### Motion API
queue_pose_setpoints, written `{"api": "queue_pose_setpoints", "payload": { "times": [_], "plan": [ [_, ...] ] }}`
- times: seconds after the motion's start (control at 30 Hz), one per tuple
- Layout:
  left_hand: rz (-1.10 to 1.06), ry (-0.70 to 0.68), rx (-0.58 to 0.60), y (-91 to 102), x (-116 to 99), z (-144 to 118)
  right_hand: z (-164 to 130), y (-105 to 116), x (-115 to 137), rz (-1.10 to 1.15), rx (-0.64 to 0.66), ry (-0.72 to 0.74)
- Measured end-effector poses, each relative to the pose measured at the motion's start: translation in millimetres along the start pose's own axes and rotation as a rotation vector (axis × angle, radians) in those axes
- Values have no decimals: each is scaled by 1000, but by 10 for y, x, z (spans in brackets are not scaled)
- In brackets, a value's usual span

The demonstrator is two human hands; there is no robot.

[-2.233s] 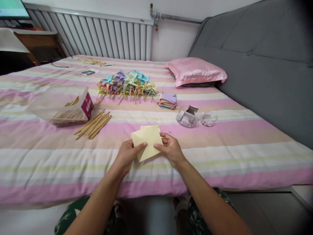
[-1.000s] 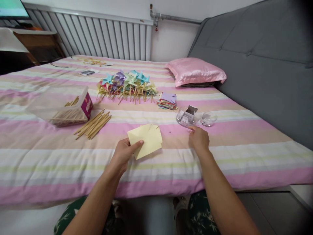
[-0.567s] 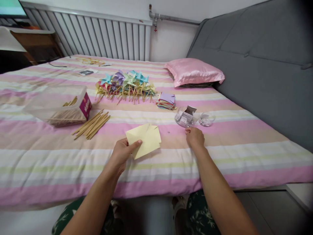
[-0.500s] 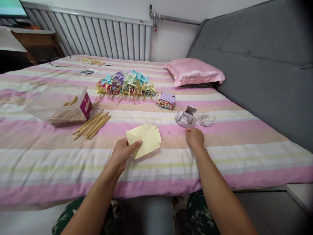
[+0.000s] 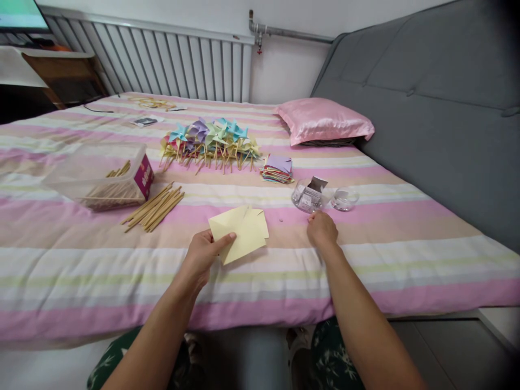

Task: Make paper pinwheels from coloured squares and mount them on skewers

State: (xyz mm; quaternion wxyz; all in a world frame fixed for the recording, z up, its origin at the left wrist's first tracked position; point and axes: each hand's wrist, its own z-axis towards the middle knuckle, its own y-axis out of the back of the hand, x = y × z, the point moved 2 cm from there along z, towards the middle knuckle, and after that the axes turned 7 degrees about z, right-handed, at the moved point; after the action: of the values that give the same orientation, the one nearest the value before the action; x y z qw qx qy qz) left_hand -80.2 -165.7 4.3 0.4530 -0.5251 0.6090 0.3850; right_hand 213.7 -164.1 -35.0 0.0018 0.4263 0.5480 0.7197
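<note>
Pale yellow paper squares (image 5: 244,238) with slits cut in from the corners are pinched in my left hand (image 5: 205,252), thumb on top. They fan apart slightly just above the bedspread. My right hand (image 5: 322,230) is closed beside the near edge of a clear plastic tub (image 5: 304,199); whatever its fingertips hold, if anything, is hidden. That tub contains small metallic bits and a torn grey packet. To its right is a smaller clear round container (image 5: 344,200) with small bits inside. A tiny metallic piece (image 5: 280,220) lies on the cloth between my hands.
Finished paper pinwheels (image 5: 211,138) on sticks lie in a heap farther back, beside a stack of coloured paper squares (image 5: 277,167). Loose wooden sticks (image 5: 156,207) lie near a clear box of sticks (image 5: 109,179). A pink pillow (image 5: 325,120) sits against the grey headboard (image 5: 422,108).
My right hand has shifted very slightly to the left, staying closed by the tub. My left hand holds the yellow paper in the same place.
</note>
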Motion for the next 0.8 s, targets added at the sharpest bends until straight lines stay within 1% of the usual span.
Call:
{"api": "queue_pose_setpoints", "payload": {
  "times": [0.1,0.2,0.23,0.27,0.3,0.33,0.37,0.4,0.43,0.47,0.5,0.53,0.57,0.6,0.63,0.73,0.77,0.8],
  "plan": [
    [-9,-6,-9,14,-15,3,-133,49,123,139,56,55],
    [-5,-10,-28,32,-23,7,-377,102,273,305,212,140],
    [-2,-14,-35,38,-22,10,-473,124,325,387,297,179],
    [-1,-19,-42,43,-19,14,-575,142,384,591,478,229],
    [-1,-25,-50,48,-15,18,-678,164,439,746,672,277],
    [-1,-33,-58,52,-11,23,-777,188,484,835,870,311],
    [-2,-40,-64,55,-6,27,-872,206,517,872,1086,320],
    [-3,-46,-69,58,-2,31,-963,216,539,868,1313,320],
    [-4,-49,-70,60,3,35,-1041,220,548,839,1514,305],
    [-6,-51,-70,62,7,38,-1100,212,551,804,1658,280],
    [-7,-51,-68,64,11,40,-1135,193,552,790,1721,250],
    [-7,-52,-67,66,14,42,-1147,160,555,801,1704,215],
    [-6,-52,-66,67,16,44,-1141,119,560,820,1633,187],
    [-4,-54,-66,68,17,46,-1122,77,569,847,1526,173],
    [-3,-55,-66,68,16,47,-1088,39,582,894,1376,164],
    [-5,-43,-57,54,9,40,-968,-13,616,1071,848,145],
    [-7,-35,-52,44,7,35,-943,-18,624,1114,718,132],
    [-8,-27,-44,31,7,28,-931,-26,633,1141,639,117]
  ]
}}
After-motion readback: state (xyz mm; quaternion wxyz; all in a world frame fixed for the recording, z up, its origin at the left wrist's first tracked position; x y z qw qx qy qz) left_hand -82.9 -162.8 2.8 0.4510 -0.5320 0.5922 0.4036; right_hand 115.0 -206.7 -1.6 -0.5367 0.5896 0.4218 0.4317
